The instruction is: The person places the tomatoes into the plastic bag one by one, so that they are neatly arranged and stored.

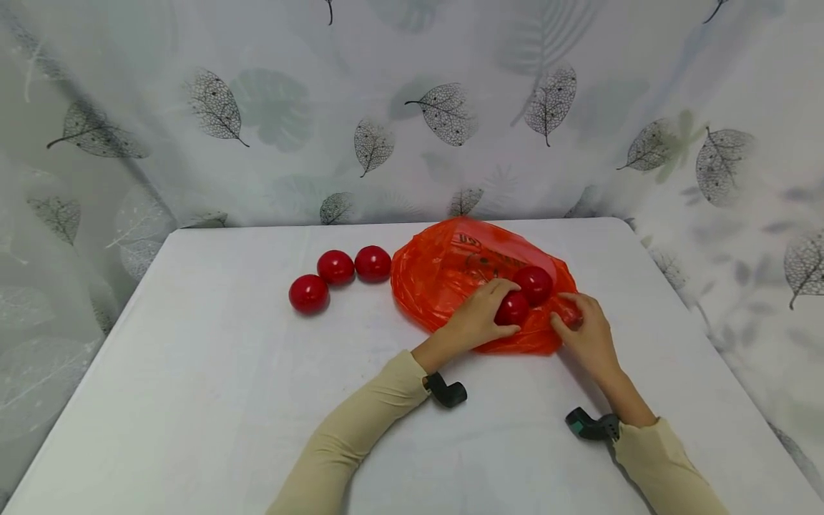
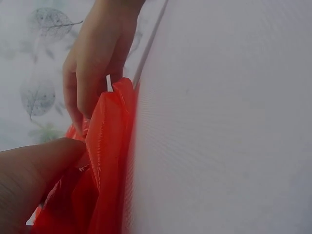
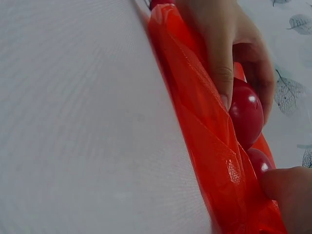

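A crinkled, translucent orange-red plastic bag [image 1: 428,275] lies on the white table, dark print on its film. My left hand [image 1: 475,315] curls its thumb and fingers round a glossy dark red ball [image 1: 512,309] at the bag's near right part. Right behind that is another red ball [image 1: 533,285]. At the bag's right edge my right hand [image 1: 591,336] grips the film between thumb and fingers; something reddish shows there, partly hidden. In the right wrist view, the left hand [image 3: 226,41] holds its ball [image 3: 246,113] above the bag's rim.
Several more red balls sit left of the bag: one ball [image 1: 373,264] close beside it, another ball [image 1: 335,267] and a nearer ball [image 1: 309,294]. The white table [image 1: 212,372] ends at a leaf-patterned curtain [image 1: 290,157] behind. Each wrist wears a dark camera [image 1: 447,392].
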`<move>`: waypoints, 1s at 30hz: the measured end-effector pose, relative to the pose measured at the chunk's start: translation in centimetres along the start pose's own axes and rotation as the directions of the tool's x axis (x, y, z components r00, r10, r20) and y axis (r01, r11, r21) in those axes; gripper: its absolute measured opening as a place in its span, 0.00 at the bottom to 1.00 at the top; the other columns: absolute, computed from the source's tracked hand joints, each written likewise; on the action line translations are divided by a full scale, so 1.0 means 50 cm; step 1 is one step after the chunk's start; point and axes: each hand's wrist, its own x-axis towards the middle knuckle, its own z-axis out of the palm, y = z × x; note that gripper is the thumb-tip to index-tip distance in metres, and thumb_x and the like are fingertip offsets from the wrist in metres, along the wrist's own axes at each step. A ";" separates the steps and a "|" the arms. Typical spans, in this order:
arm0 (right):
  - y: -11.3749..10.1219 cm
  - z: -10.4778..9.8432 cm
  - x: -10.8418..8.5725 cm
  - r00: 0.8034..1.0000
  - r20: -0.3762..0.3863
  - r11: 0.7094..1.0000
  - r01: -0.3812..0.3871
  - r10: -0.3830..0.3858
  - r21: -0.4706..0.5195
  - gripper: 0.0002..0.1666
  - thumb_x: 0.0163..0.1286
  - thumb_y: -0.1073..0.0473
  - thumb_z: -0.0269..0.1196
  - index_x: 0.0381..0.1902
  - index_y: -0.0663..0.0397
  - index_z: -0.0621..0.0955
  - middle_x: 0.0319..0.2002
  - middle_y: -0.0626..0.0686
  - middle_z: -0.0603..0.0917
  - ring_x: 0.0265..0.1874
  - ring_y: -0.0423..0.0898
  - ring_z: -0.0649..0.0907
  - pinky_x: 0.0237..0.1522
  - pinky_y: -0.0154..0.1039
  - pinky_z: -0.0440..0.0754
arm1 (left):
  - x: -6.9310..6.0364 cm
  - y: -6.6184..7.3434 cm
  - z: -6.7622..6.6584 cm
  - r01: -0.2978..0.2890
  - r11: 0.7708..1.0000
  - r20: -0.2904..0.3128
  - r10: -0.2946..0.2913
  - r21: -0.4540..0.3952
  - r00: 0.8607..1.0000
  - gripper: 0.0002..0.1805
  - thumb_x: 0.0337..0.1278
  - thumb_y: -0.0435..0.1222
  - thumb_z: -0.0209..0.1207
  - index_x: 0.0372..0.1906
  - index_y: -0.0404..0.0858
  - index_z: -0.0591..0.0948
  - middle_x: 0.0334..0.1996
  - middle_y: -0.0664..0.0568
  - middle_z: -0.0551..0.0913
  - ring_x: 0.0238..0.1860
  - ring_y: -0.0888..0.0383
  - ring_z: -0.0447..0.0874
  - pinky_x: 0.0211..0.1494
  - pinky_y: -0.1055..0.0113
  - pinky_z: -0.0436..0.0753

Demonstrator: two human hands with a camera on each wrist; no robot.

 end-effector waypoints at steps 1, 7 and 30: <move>0.001 0.001 -0.001 1.000 0.001 1.000 0.000 0.000 0.001 0.22 0.67 0.64 0.59 0.57 0.70 0.73 0.58 0.72 0.70 0.56 0.67 0.71 0.51 0.64 0.75 | -0.001 0.000 0.001 0.003 1.000 0.003 -0.003 0.003 1.000 0.35 0.53 0.43 0.70 0.64 0.40 0.68 0.62 0.49 0.71 0.62 0.54 0.72 0.61 0.66 0.77; 0.000 0.005 -0.007 1.000 0.002 1.000 -0.009 0.009 0.023 0.22 0.67 0.65 0.60 0.57 0.70 0.74 0.58 0.73 0.70 0.57 0.68 0.70 0.53 0.65 0.74 | -0.007 0.000 0.003 0.018 1.000 0.024 -0.018 0.009 1.000 0.34 0.56 0.47 0.67 0.65 0.43 0.69 0.64 0.50 0.70 0.62 0.55 0.72 0.59 0.66 0.79; -0.008 -0.004 -0.003 1.000 -0.003 1.000 0.022 -0.022 0.000 0.22 0.67 0.64 0.60 0.57 0.69 0.74 0.57 0.71 0.71 0.53 0.65 0.72 0.44 0.45 0.74 | -0.028 0.006 -0.029 -0.048 0.997 0.043 0.046 0.054 0.998 0.33 0.62 0.46 0.62 0.69 0.42 0.66 0.65 0.48 0.67 0.66 0.55 0.66 0.61 0.68 0.76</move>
